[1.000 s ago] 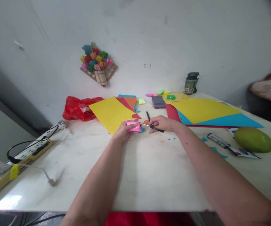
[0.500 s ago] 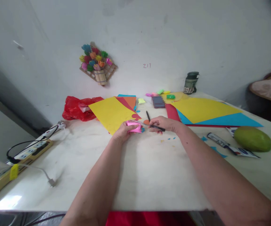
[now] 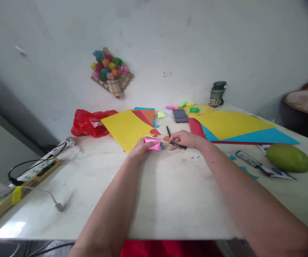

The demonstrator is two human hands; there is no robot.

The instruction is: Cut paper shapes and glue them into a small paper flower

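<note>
My left hand (image 3: 141, 149) is closed around a small bright pink packet (image 3: 154, 144), thumb pressed on its front. My right hand (image 3: 182, 140) grips black-handled scissors (image 3: 178, 145), whose thin metal blades point left and lie along the packet's upper edge. Whether the blades cut into the packet is too small to tell. Just behind the right fingers lies a black pen (image 3: 168, 131). Beyond the left hand is a yellow paper sheet (image 3: 128, 128), with red paper scraps (image 3: 154, 132) at its right corner.
A red plastic bag (image 3: 86, 125) lies at the back left, a power strip (image 3: 40, 166) along the left edge. Yellow (image 3: 236, 123) and blue sheets (image 3: 261, 135) cover the back right. Glue tubes (image 3: 250, 159) and a green mango-like fruit (image 3: 288, 157) lie right; a bottle (image 3: 217, 94) stands behind.
The scissors and right hand have shifted very slightly to the left over the pink packet. Otherwise the scene looks the same.
</note>
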